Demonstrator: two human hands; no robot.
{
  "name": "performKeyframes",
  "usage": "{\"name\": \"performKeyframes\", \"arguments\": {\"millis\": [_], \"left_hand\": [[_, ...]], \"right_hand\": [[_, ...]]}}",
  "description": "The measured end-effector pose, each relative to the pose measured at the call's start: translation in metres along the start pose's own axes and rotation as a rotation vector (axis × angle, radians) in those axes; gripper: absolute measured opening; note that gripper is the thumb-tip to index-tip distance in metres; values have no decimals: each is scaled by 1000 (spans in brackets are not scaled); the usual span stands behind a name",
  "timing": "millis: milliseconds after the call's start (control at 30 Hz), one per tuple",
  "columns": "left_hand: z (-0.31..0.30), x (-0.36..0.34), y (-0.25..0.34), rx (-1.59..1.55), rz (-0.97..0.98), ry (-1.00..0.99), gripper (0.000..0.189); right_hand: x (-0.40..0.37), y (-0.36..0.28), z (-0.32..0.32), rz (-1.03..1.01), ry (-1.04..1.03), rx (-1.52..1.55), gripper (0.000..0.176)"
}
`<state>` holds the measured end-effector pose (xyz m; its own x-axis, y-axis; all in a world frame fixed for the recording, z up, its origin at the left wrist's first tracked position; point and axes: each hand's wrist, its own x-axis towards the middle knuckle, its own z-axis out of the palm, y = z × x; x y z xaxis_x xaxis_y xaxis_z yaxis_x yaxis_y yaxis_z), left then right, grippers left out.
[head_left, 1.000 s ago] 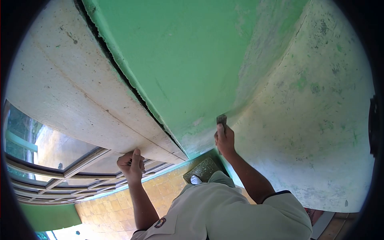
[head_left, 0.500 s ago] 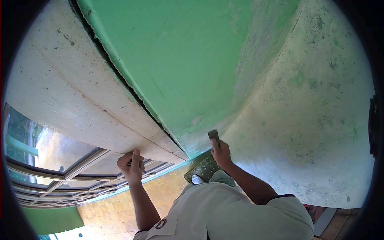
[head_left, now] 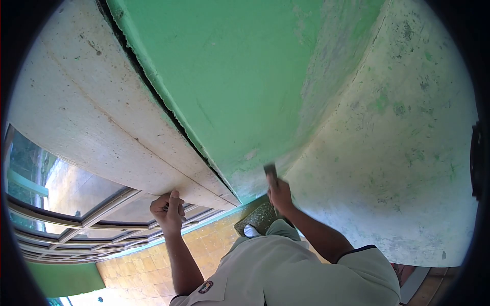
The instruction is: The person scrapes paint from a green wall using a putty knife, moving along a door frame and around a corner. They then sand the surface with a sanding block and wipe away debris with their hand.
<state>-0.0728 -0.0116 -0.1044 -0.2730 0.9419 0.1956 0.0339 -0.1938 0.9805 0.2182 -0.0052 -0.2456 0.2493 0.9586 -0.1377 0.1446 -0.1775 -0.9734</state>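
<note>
My right hand [head_left: 280, 197] is closed around a dark, flat-ended scraper [head_left: 270, 172], blurred by motion. Its blade points up toward the lower end of the green wall [head_left: 219, 76], near the corner with the pale wall. My left hand [head_left: 168, 208] is curled shut with the thumb on top, at the lower edge of the white door-frame-like panel [head_left: 127, 148] beside the window bars. Whatever its fingers hold is hidden; I cannot tell what it is.
A dark gap [head_left: 173, 120] runs between the white panel and the green wall. The pale wall [head_left: 377, 168] on the right carries patches of green paint. Barred window panes [head_left: 97, 199] stand at left. Below are yellow floor tiles [head_left: 194, 247] and a dark speckled slab [head_left: 261, 218] by my foot.
My right hand and the scraper have shifted slightly left and the scraper has tilted, now blurred. My left hand stays in place. The view has shifted slightly.
</note>
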Motion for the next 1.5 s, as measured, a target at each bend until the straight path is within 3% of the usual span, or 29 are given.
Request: {"name": "performKeyframes", "arguments": {"millis": [33, 267, 333, 400, 467, 533, 600, 667, 700, 800, 967, 1033, 1167, 1500], "left_hand": [[0, -2, -1, 0, -4, 0, 35], [4, -2, -1, 34, 3, 8, 29], [3, -6, -2, 99, 17, 2, 27], [5, -16, -16, 329, 66, -142, 21], [18, -34, -30, 161, -65, -231, 15], [40, -53, -36, -92, -262, -307, 11], [62, -66, -45, -296, -314, -377, 20], [94, -74, -43, -512, -225, -338, 29], [94, -75, -53, -539, -272, -374, 35], [100, -66, -25, -623, -274, -373, 42], [106, -56, -28, -649, -287, -407, 50], [109, -59, -31, -630, -289, -417, 46], [106, -65, -41, -504, -276, -440, 36], [97, -59, -53, -378, -278, -472, 31]], "right_hand": [[10, -27, 2, -118, 14, 123, 41], [-15, -19, -16, -45, -47, 91, 41], [-31, -6, -21, 202, -119, 176, 40], [-41, -1, -27, 236, -194, 170, 37], [-49, -3, -24, 267, -256, 172, 34], [-59, -20, -18, 37, -321, 13, 28], [-68, -50, -14, 11, -389, -62, 29], [-74, -72, -4, -112, -495, 50, 29], [-71, -60, 3, -121, -522, 73, 33], [-75, -72, 6, -105, -482, 205, 32], [-72, -76, 7, -244, -414, 89, 29], [-73, -81, 0, -179, -375, 196, 27], [-72, -85, -10, -125, -328, 117, 27], [-69, -84, -25, 142, -512, 195, 32]]}}
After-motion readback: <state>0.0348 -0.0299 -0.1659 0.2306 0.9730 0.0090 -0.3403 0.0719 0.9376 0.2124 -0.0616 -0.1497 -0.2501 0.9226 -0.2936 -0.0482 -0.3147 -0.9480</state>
